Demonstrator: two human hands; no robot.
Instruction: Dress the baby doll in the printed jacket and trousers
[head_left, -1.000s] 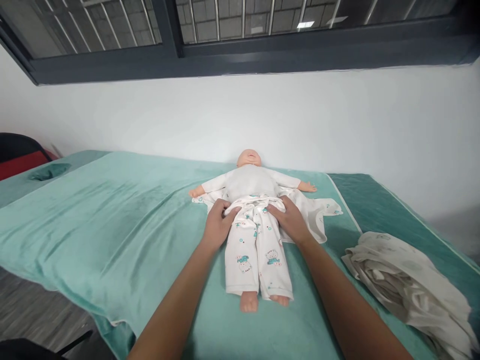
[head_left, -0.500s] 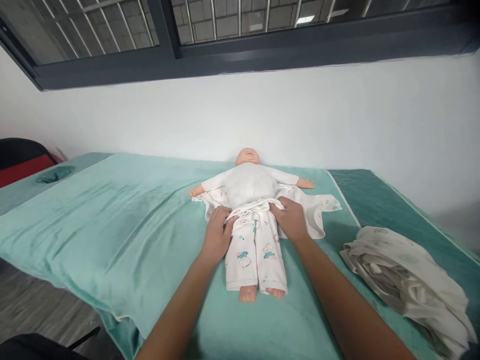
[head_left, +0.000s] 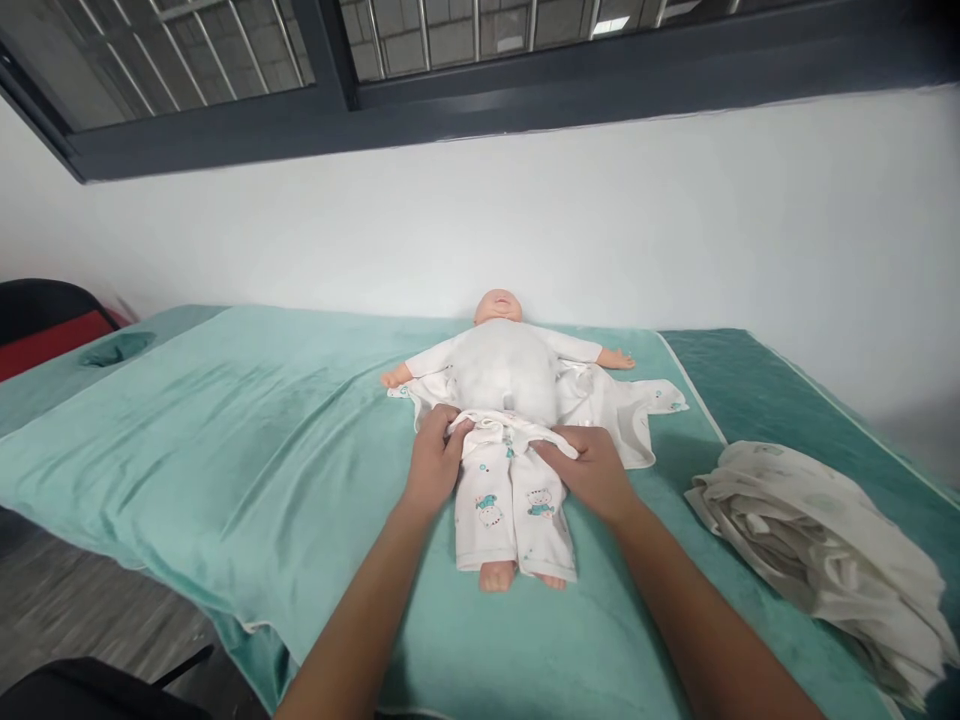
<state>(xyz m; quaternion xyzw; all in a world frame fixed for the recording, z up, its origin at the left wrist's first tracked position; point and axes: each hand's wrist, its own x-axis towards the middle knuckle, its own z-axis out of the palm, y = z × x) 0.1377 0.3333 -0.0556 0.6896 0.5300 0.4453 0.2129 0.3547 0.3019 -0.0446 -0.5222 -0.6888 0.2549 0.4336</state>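
Note:
A baby doll point(head_left: 499, 360) with a white cloth body lies on its back, arms spread, head toward the wall. Its legs are inside white baby pants point(head_left: 487, 515) printed with small bears; the feet stick out below the cuffs. My left hand point(head_left: 437, 455) pinches the waistband at the doll's hip on the left side. On the other side, my right hand point(head_left: 589, 465) grips the waistband, its edge folded over near the fingers. Beneath the doll, a white printed baby shirt point(head_left: 611, 410) is spread out, sleeves to both sides.
A teal sheet point(head_left: 247, 430) covers the bed. To the right lies a crumpled bundle of whitish cloth point(head_left: 817, 550). Behind the bed rises a white wall point(head_left: 375, 230) below a dark window frame point(head_left: 525, 105). A black and red chair point(head_left: 52, 325) stands at the far left.
My right hand has moved slightly down and right with its side of the waistband, baring more of the doll's lower belly. My left hand stays at the waistband.

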